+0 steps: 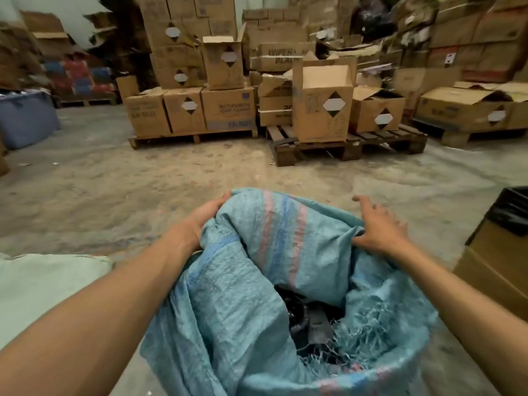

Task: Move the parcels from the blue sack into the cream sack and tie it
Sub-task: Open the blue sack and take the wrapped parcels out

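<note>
Hands first: our left hand (204, 217) grips the far-left rim of the blue sack (228, 304), fingers curled over the folded woven cloth, while our right hand (380, 228) lies with fingers spread and straight on the right rim, thumb tucked against the fabric; it looks to be pressing or reaching, not clasping. The sack stands right in front of us on the concrete floor (114, 178), its mouth half covered by a flap with pink and blue stripes. Dark parcels (308, 318) show through the gap below that flap, low inside; how many we cannot tell.

We judge the step in hand to be opening the mouth. To do it well, we should take a firm hold with the right hand too, pull the two rims apart and fold the striped flap outward and down, so the parcels lie bare. The frayed threads (368, 338) along the near-right edge may snag fingers or parcels.

A pale cloth (51, 284) at near left is probably the cream sack, close enough for short transfers. At near right stands a cardboard box lined with black plastic (497, 250), which crowds our right elbow. Farther off, stacked cartons on wooden pallets (343, 144) and a blue bin (25, 121) at far left stay well apart from us.
</note>
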{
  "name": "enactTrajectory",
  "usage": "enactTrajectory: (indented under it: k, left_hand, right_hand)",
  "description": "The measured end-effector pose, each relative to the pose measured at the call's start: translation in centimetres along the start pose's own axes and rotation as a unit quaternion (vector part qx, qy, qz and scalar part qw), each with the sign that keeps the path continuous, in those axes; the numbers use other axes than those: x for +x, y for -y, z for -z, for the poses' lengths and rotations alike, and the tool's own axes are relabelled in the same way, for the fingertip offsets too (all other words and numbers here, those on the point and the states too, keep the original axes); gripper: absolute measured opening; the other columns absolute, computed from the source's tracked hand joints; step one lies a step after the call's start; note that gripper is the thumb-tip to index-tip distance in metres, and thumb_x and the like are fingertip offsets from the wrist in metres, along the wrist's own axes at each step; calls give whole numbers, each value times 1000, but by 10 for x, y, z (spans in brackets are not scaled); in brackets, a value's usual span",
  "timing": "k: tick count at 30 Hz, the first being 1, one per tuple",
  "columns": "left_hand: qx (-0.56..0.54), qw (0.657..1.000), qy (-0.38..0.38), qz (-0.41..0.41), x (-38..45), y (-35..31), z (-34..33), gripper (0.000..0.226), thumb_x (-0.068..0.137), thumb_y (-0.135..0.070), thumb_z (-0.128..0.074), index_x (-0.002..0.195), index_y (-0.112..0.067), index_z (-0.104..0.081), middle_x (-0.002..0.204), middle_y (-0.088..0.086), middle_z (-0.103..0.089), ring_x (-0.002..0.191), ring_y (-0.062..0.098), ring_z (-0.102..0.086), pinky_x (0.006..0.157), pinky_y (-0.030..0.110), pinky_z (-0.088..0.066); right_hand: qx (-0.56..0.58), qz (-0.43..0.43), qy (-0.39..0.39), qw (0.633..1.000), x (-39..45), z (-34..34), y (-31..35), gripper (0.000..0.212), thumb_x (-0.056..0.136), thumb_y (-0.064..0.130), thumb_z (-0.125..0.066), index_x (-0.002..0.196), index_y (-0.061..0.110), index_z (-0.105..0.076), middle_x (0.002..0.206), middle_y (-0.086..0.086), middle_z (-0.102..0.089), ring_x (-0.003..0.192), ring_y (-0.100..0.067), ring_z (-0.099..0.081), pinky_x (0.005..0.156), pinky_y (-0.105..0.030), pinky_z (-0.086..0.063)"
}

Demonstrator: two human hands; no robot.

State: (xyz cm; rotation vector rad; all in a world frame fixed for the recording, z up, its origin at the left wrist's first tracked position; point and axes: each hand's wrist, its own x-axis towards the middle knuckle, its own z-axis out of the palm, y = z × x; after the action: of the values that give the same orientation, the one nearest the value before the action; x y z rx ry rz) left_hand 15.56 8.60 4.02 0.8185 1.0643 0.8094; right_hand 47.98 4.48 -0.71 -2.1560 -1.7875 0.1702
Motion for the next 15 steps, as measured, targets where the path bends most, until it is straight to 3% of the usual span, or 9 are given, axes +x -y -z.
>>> enactTrajectory:
  k: [2,3,5,6,8,10,12,13,15]
  left_hand:
    - [46,998,-37,7,5,11,-7,40,105,-35,-35,104,-3,-61,65,12,-70,65,27,-67,54,27,-53]
    - [74,995,-59,3,8,19,-8,35,107,-28,-33,110,-3,-58,61,13,-67,66,27,-61,49,23,-50]
    - [101,991,-90,-19,8,24,-10,30,107,-22,-34,108,-3,-57,63,13,-66,65,24,-60,42,18,-47]
    - [84,993,-82,-19,12,24,-7,36,106,-29,-38,104,-2,-61,74,15,-70,67,23,-66,49,19,-52]
    - [77,996,-52,-2,14,26,-1,52,95,-52,-49,107,-4,-66,98,17,-71,80,25,-71,75,34,-58]
    - [197,977,-81,2,12,28,5,79,77,-64,-65,129,-4,-59,113,18,-68,99,31,-67,94,46,-53]
    - [368,900,-227,-64,10,31,6,113,60,-66,-80,148,-12,-33,139,18,-50,125,34,-52,105,52,-43]
    - [457,827,-289,-155,5,33,3,108,59,-67,-80,144,-19,-34,142,14,-44,128,33,-46,105,53,-41]
    - [582,691,-277,-326,-18,37,-16,71,67,-79,-62,116,-28,-55,121,1,-54,113,24,-53,96,47,-45]
  right_hand:
    - [149,133,-53,978,-24,-2,29,93,63,43,-66,143,40,-19,139,-6,-36,129,-31,-37,104,-58,-34]
    - [147,189,-34,970,-34,-7,42,101,60,50,-66,145,43,-12,147,-5,-28,136,-32,-30,106,-66,-30]
    - [39,210,82,974,-42,-36,58,131,55,62,-79,147,51,14,163,-11,4,149,-34,-3,108,-75,-13]
    - [-29,197,132,971,-41,-55,59,138,56,62,-83,144,55,23,163,-15,11,149,-36,0,107,-75,-11]
    - [-94,179,148,968,-35,-83,49,116,75,49,-77,146,56,15,156,-22,-25,142,-40,-29,106,-67,-27]
    - [-61,175,118,975,-24,-91,34,76,88,28,-61,149,48,-21,133,-15,-58,122,-36,-55,96,-48,-45]
    - [-6,158,75,985,-12,-87,28,55,85,12,-51,135,35,-51,125,-11,-66,114,-34,-61,87,-40,-50]
    - [12,149,52,987,-6,-82,29,50,82,8,-50,126,31,-59,122,-10,-67,113,-34,-62,86,-41,-51]
    - [43,127,5,991,5,-73,35,45,80,6,-49,117,27,-65,117,-12,-69,108,-36,-62,81,-40,-50]
